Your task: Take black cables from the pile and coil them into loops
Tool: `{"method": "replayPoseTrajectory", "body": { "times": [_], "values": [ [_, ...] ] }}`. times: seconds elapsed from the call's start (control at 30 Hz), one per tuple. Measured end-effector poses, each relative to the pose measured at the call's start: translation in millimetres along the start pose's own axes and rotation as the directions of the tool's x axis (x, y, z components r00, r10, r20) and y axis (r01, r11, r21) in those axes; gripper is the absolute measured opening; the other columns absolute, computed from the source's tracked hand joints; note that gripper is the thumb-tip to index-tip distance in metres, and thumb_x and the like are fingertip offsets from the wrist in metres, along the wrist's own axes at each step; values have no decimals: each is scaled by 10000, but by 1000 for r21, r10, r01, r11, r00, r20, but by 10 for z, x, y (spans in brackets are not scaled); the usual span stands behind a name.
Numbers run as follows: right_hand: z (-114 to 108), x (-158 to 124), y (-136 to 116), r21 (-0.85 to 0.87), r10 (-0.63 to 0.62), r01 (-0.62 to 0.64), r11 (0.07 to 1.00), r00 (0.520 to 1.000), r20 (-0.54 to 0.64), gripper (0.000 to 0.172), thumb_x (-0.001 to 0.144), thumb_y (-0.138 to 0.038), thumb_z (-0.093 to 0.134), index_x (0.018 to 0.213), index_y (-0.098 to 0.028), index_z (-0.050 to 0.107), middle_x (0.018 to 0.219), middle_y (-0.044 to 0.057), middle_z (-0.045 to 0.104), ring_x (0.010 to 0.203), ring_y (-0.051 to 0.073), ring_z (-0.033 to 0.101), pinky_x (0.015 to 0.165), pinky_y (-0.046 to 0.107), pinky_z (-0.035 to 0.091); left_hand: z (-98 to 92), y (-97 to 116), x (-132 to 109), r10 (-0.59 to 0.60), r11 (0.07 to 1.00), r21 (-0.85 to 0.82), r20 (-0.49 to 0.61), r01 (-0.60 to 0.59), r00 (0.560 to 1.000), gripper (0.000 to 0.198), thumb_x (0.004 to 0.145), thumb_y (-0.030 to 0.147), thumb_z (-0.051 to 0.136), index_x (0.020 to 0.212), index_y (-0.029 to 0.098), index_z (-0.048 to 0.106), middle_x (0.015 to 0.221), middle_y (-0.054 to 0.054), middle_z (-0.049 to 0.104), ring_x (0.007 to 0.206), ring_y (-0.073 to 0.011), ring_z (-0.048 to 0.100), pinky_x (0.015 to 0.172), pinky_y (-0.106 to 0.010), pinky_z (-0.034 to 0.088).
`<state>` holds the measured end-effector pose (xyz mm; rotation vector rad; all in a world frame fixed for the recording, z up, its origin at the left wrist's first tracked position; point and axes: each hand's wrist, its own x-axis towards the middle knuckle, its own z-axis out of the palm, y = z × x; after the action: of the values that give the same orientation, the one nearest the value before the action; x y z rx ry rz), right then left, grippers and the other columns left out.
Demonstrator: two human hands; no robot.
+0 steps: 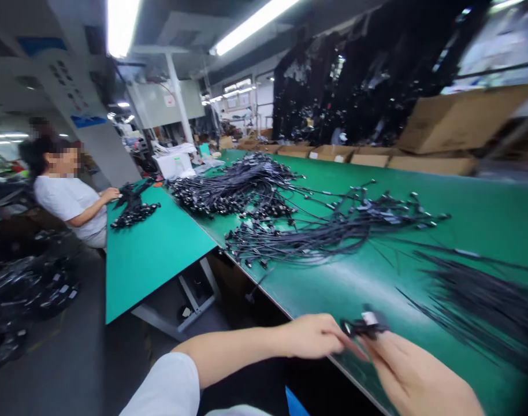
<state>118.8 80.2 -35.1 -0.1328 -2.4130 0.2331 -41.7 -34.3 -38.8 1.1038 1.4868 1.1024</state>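
Left hand point(311, 335) and right hand point(413, 375) pinch a cable bundle point(364, 327) at the desk point(484, 219) edge; a slack grip risks dropping it.

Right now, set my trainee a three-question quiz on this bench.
1. True or false: the table top is red.
2. Pick one: the fingers of the left hand and the right hand meet at A) a small black piece with a white tag, B) a screwdriver, C) a cup.
3. Fill in: the cable heaps lying on the table are ____ in colour.
Key: 1 false, it is green; 2 A; 3 black.
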Motion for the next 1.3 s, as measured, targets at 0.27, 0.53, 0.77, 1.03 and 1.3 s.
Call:
{"method": "replayPoseTrajectory", "body": {
  "times": [0.27,0.53,0.77,1.03,1.3],
  "values": [
    [77,68,-353,366,125,-301,881,892,434,315,970,-250,434,765,-184,663,761,20,701,697,145,641,654,232,446,-50,349,-235,179,967,-188,5,-175,984,559,931,558,421,798,141,769,796,-74,600,798,-169,529,775,-285,451],
    [-160,9,-510,105,231,-252,962,956,180,349,1002,-267,393,761,-165,624,684,23,613,636,126,516,630,257,344,82,292,-529,92,962,-239,-161,-129,983,823,709,307,794,1427,275,395,1429,-84,451,1347,-229,410,1112,-353,356],
    [-314,155,-532,532,383,-441,723,897,223,347,957,-331,448,682,-160,573,694,19,590,640,115,482,627,260,349,198,233,-497,148,972,-187,18,-142,989,534,910,409,565,1402,219,482,1464,-101,496,1394,-252,402,1179,-407,281],
    [-60,-7,-358,642,349,-766,-12,599,721,480,820,-616,549,633,-175,528,469,-84,263,423,63,200,428,215,194,222,174,-376,154,958,-235,-65,-165,986,367,918,401,558,1205,176,602,1295,-119,621,1218,-240,559,1069,-363,402],
    [-221,72,-355,529,667,-588,612,743,55,547,835,-453,639,1290,-190,490,1157,104,609,940,194,623,811,319,511,341,93,-218,7,965,-257,-199,-60,980,369,904,488,547,1139,207,503,587,86,391,460,-53,326,448,-179,276]
  ]
}}
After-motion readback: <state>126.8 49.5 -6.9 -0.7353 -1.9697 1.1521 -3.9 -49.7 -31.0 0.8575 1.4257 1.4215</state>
